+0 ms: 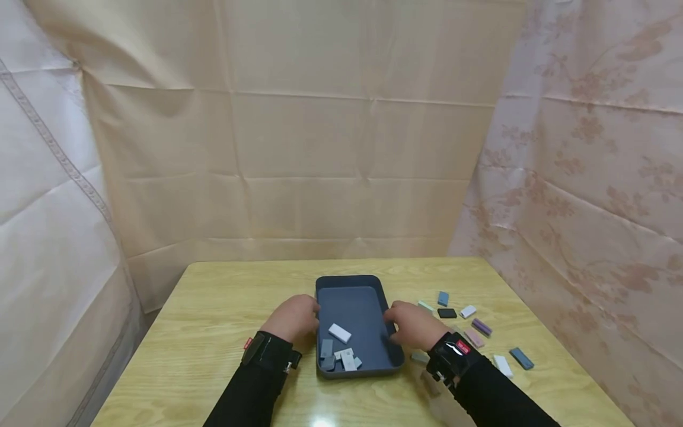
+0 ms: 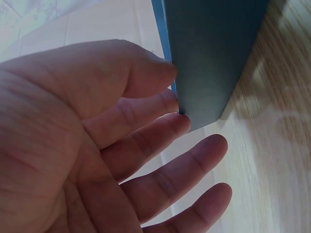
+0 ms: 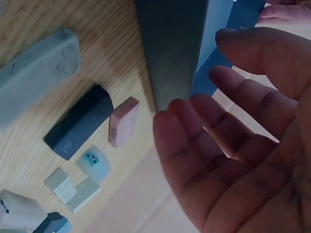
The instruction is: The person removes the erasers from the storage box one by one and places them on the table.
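In the head view my left hand (image 1: 293,319) is at the left rim of a dark grey tray (image 1: 358,283), and my right hand (image 1: 417,325) is at its right rim. The left wrist view shows the left hand (image 2: 112,131) with its thumb tip against the tray's edge (image 2: 209,53) and the other fingers loosely spread. In the right wrist view, the right hand (image 3: 238,131) has relaxed fingers around the tray's corner beside the outer wall (image 3: 172,48); firm contact cannot be told. A white block (image 1: 340,333) and several grey and white ones lie in the tray's near left part.
Right of the tray, several small blocks lie scattered on the wooden table (image 1: 224,320): a black one (image 1: 446,313), a purple one (image 1: 482,327), a pink one (image 1: 474,337), a dark teal one (image 1: 521,358) and a white one (image 1: 503,366). Cloth hangs behind and beside the table.
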Motion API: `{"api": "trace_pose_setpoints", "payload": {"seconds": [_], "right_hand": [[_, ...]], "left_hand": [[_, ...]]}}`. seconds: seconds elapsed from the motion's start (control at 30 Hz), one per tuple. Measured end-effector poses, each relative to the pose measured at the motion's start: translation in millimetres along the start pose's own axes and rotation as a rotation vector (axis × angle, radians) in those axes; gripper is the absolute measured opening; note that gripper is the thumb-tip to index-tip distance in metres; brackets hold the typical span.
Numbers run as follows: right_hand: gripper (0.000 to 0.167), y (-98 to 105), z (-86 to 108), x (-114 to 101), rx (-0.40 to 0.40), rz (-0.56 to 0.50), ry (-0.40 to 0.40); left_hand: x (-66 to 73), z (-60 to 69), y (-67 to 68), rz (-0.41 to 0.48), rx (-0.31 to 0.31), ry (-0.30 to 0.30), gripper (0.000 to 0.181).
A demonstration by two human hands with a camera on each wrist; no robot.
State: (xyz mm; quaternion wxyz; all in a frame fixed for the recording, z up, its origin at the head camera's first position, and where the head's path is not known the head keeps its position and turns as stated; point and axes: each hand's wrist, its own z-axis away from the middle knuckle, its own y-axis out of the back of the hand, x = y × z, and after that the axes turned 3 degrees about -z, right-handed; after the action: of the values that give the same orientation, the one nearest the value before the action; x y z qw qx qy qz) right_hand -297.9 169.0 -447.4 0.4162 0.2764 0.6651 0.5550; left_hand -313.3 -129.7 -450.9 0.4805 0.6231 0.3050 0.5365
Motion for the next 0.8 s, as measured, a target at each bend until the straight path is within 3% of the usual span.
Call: {"api": "trace_pose_setpoints", "payload": {"seconds": [0.17,0.27,0.37,0.53,0.8], "right_hand": [[0.029,-0.8,2.9,-4.6,0.002,-0.024,-0.010],[0.030,-0.8,5.3,-8.0,0.004,-0.046,-0.024],[0.029,-0.7,7.6,-12.4,0.006,-0.077,-0.043],[0.028,0.4,11.2,-22.6,-0.009,-0.118,-0.083],[0.032,1.4,20.4,-37.3,-0.091,-0.136,-0.080]], "left_hand": [[1.2,-1.7,-1.2,-0.054,0.053,-0.023,0.016],[7.4,-0.1,-2.5,-0.107,0.104,-0.084,0.017],[17.7,2.6,-5.8,-0.149,0.131,-0.184,0.021],[34.9,9.3,-13.6,-0.196,0.105,-0.281,0.022],[53.2,15.5,-16.3,-0.267,0.024,-0.274,0.018]]}}
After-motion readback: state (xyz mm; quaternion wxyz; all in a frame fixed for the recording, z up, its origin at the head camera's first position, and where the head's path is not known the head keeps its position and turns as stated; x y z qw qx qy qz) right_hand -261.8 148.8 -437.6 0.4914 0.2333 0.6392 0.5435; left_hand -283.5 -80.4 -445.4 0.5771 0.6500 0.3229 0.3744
